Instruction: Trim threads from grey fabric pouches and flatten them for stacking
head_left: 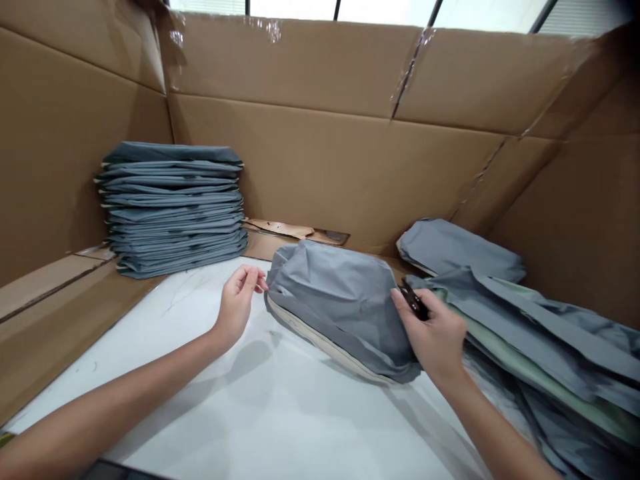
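A grey fabric pouch [335, 300] with a pale beige edge along its near side lies tilted on the white tabletop. My left hand [240, 297] is closed in a pinch right by the pouch's left end; whatever its fingertips hold is too small to make out. At the other end, my right hand [435, 327] wraps round a small black tool [415, 300] that looks like thread snips. The thumb of that hand rests against the pouch's right edge.
A tall, neat stack of folded grey-blue fabric pieces [175, 213] stands at back left. More grey pouches [540, 333] lie loosely piled on the right. Cardboard walls [310, 160] enclose the white tabletop [280, 420], with a torn cardboard scrap [280, 229] at the back.
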Demonstrator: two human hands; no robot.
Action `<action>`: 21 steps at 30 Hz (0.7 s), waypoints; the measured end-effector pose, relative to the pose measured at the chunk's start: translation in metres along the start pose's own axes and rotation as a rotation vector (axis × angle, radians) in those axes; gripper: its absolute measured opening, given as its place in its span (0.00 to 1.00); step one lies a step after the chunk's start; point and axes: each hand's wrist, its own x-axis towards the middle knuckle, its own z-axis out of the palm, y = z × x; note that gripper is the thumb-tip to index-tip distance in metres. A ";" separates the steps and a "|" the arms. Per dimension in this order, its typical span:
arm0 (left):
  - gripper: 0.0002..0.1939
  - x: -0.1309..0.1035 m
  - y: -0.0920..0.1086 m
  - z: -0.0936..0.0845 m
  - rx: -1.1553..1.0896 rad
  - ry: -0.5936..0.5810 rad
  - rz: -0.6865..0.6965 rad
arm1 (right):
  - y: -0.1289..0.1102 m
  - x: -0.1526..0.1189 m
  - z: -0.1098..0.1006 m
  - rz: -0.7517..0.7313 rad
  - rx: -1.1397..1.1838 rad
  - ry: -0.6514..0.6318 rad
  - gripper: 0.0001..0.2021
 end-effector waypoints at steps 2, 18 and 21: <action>0.15 -0.001 -0.001 0.000 0.016 -0.007 0.009 | 0.003 0.000 0.002 -0.008 0.018 0.036 0.18; 0.15 0.011 0.005 0.003 0.396 -0.152 0.199 | 0.010 0.002 0.002 0.062 0.092 -0.024 0.20; 0.13 0.016 0.002 0.001 0.334 -0.253 0.224 | 0.011 0.004 0.005 0.051 0.067 -0.036 0.20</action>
